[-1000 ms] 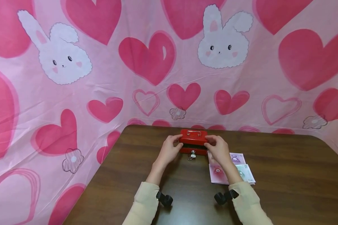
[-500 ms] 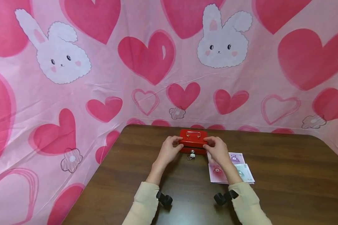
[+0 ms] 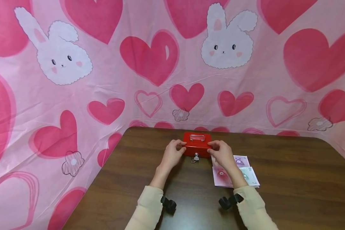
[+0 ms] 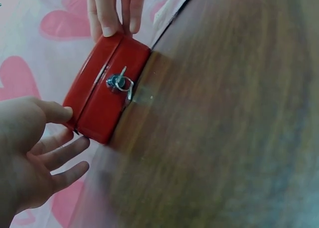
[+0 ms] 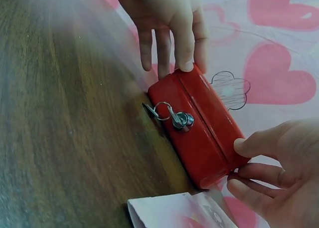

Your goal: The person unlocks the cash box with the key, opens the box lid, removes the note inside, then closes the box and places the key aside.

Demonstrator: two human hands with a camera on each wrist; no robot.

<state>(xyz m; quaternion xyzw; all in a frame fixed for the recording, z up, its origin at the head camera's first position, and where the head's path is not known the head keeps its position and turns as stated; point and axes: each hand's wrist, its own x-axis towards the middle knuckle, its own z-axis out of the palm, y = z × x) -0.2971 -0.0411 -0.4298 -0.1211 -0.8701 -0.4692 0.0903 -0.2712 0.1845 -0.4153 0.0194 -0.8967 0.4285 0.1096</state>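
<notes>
A small red cash box (image 3: 197,150) stands at the back of the table, its lid down. On top is a wire handle (image 3: 196,137), and a lock with keys on a ring (image 5: 172,115) sits in its front. My left hand (image 3: 172,155) holds the lid's left end, thumb at the front edge and fingers at the side. At the other end my right hand (image 3: 223,155) grips the lid in the same way, thumb (image 5: 239,144) on the front edge. Partly under my right forearm lie colourful play banknotes (image 3: 222,179).
The brown wooden table (image 3: 290,179) reaches to a pink cloth backdrop (image 3: 189,73) with hearts and rabbits, close behind the box. The banknotes lie just right of the box, one pale green note (image 3: 250,177) among them.
The box's lid has come down: a dark gap along its front one second ago narrowed and is now closed. Both hands stayed at the lid's ends.
</notes>
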